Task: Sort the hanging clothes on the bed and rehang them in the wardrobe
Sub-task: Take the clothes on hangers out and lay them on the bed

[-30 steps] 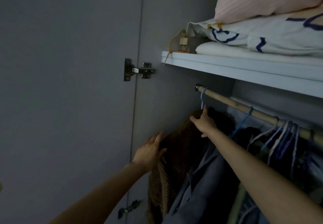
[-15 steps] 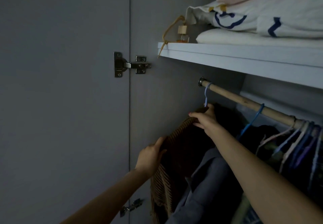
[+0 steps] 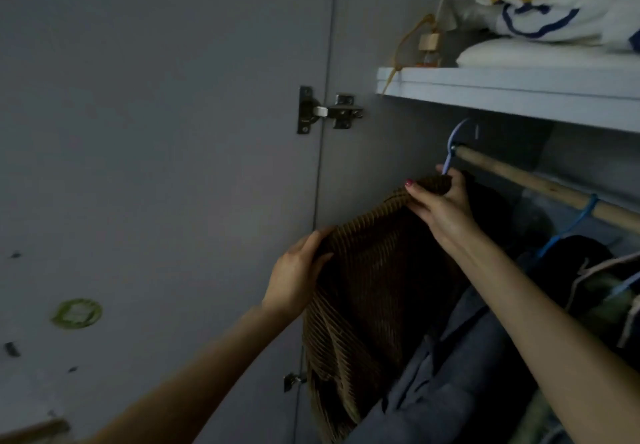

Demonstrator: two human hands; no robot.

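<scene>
My right hand pinching the brown ribbed cardigan at its collar beneath the pale blue hanger hook on the wooden rail, my left hand gripping its shoulder, grey garment just beside

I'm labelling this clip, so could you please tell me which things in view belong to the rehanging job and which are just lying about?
In the job:
- brown ribbed garment
- its light blue hanger
- wooden rail
- left hand, right hand, both gripping the garment

Lying about:
- folded bedding on the shelf
- door hinge
- green sticker
</scene>
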